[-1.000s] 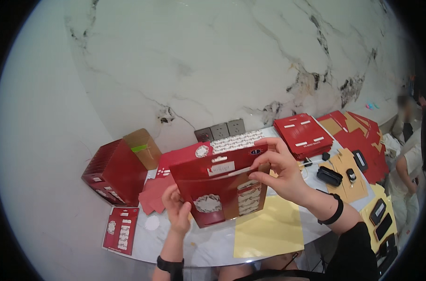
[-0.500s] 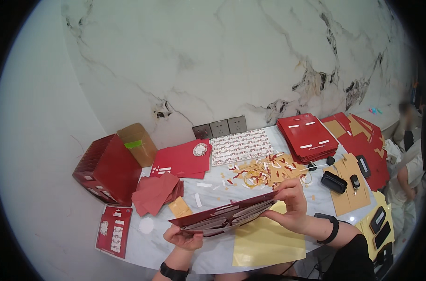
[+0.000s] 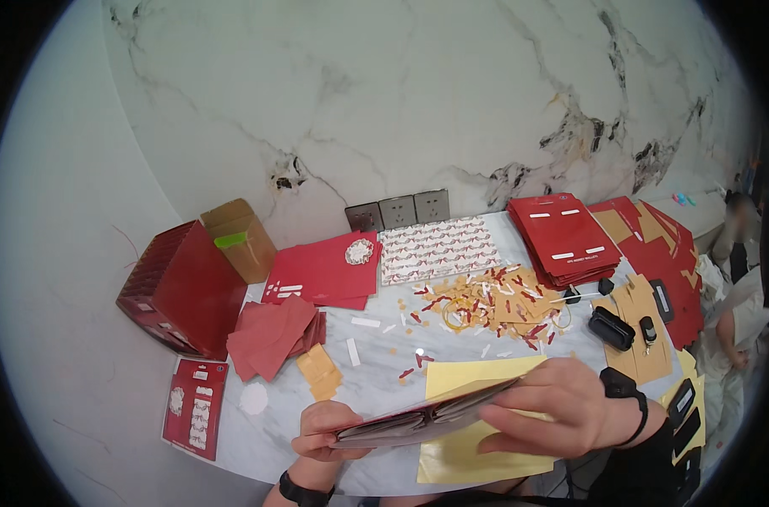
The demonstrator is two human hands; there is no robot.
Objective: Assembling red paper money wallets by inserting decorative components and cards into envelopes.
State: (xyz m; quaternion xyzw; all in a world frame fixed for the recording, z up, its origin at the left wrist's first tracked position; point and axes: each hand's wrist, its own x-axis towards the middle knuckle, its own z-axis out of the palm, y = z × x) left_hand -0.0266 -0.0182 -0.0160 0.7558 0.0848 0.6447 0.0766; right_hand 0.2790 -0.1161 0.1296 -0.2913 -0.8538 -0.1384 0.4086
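I hold a thin red card pack [image 3: 422,420] tilted nearly edge-on over the near side of the table. Pale layers, bunched in two sections, show along its near face. My left hand [image 3: 327,429] is closed round its left end. At the right end my right hand [image 3: 562,404] grips the corner, several fingers reaching along the near face. Under the pack and the right hand lies a yellow sheet [image 3: 452,465]. Left of my left hand are an orange-tan paper packet [image 3: 321,373] and a white scalloped paper disc [image 3: 254,398].
A red upright box [image 3: 181,296] and a brown carton [image 3: 240,237] stand at left, near a red card [image 3: 196,410]. Paper scraps [image 3: 503,304] cover mid-table before a patterned sheet [image 3: 439,249]. Red folders [image 3: 562,237] and a black case [image 3: 611,328] lie right. Another person [image 3: 739,321] is at far right.
The pack has tipped flatter and come lower and nearer. My right hand has turned from pinching its far corner to spreading fingers along its near face. My left hand keeps its end.
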